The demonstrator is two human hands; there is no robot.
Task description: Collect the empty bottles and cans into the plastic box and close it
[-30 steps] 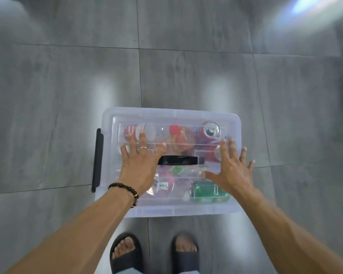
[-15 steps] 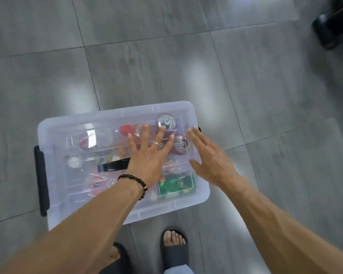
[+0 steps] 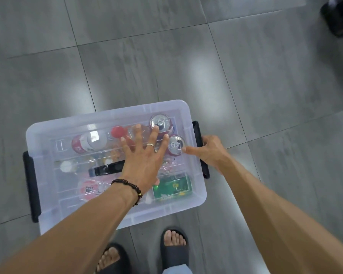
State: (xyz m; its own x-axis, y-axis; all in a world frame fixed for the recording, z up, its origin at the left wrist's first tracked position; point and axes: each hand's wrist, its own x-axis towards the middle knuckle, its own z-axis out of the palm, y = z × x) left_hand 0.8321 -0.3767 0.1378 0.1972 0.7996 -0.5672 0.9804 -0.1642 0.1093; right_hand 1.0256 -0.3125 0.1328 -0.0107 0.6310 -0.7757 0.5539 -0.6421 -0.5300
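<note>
A clear plastic box (image 3: pixel 48 212) sits on the grey tile floor with its clear lid (image 3: pixel 111 115) on top. Through the lid I see several cans and bottles, among them two silver-topped cans (image 3: pixel 160 122), a green can (image 3: pixel 171 187) and a red-capped bottle (image 3: pixel 117 132). My left hand (image 3: pixel 145 161) lies flat on the lid's middle-right, fingers spread, partly covering the black lid handle (image 3: pixel 105 168). My right hand (image 3: pixel 210 152) wraps around the black right side latch (image 3: pixel 196 129), thumb on the lid's edge.
A second black latch (image 3: pixel 31 184) is on the box's left side. My feet in black sandals (image 3: pixel 173 248) stand just in front of the box. A dark object (image 3: pixel 339 14) sits at the top right corner. Grey floor tiles surround the box.
My right hand has slid off the lid to the right side and taken hold of the black latch. My left hand stays pressed on the lid. The view has shifted slightly left.
</note>
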